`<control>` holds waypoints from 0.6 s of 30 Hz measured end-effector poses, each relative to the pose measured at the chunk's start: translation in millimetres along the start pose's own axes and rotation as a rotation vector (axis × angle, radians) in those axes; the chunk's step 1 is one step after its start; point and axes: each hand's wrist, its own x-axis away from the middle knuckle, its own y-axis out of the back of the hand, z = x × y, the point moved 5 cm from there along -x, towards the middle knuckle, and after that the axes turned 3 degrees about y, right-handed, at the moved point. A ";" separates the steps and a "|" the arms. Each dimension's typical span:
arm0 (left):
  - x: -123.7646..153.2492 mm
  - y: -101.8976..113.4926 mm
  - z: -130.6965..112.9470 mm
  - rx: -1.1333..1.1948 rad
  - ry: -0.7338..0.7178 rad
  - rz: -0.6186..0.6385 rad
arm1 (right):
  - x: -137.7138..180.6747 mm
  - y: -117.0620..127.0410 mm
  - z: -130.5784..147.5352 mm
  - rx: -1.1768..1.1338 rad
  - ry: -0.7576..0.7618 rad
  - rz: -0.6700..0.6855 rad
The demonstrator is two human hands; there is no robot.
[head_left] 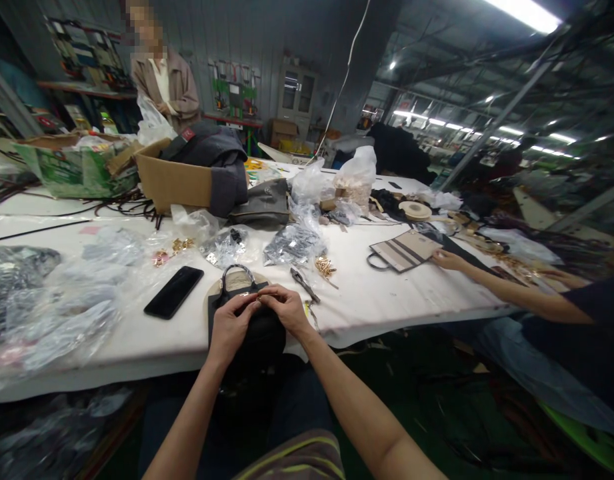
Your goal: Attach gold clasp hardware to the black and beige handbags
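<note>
A small black handbag (261,341) with a looped handle (238,269) lies at the table's front edge, directly before me. Over its upper part, my left hand (231,325) and my right hand (288,311) meet with fingertips pinched together. Whatever small piece sits between the fingertips is too tiny and covered to name. Beneath the bag's top shows part of a round pale pad (214,291). To the right of my right hand lies a pliers-like metal tool (305,285), and beyond it a pile of gold-coloured metal pieces (325,267).
A black phone (174,292) lies left of the bag, near plastic bags (101,287) and small gold fittings (182,246). Behind stand a cardboard box (174,180) and a green box (77,170). At right, a co-worker's hand (447,260) touches a beige bag panel (405,251). Another person stands behind.
</note>
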 end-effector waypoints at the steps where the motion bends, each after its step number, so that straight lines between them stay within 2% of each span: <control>1: -0.4 -1.4 1.3 -0.003 0.006 0.015 | 0.2 1.0 -2.3 0.001 -0.017 -0.006; 4: -2.2 -4.9 6.3 -0.037 0.038 0.056 | 0.9 0.9 -5.9 -0.030 -0.068 -0.024; 7: -3.3 -3.6 7.0 -0.084 0.075 0.044 | 2.0 -3.3 -1.4 -0.042 -0.062 -0.012; 9: -3.2 -2.1 3.6 -0.073 0.079 0.047 | 3.0 -5.4 3.2 0.014 -0.026 0.001; 13: -4.1 -2.0 -2.2 -0.044 0.062 0.135 | 2.9 -4.6 3.9 0.133 0.000 0.010; 18: -3.8 -1.2 -4.3 -0.109 0.077 0.138 | 0.9 -5.2 15.0 0.248 0.041 0.125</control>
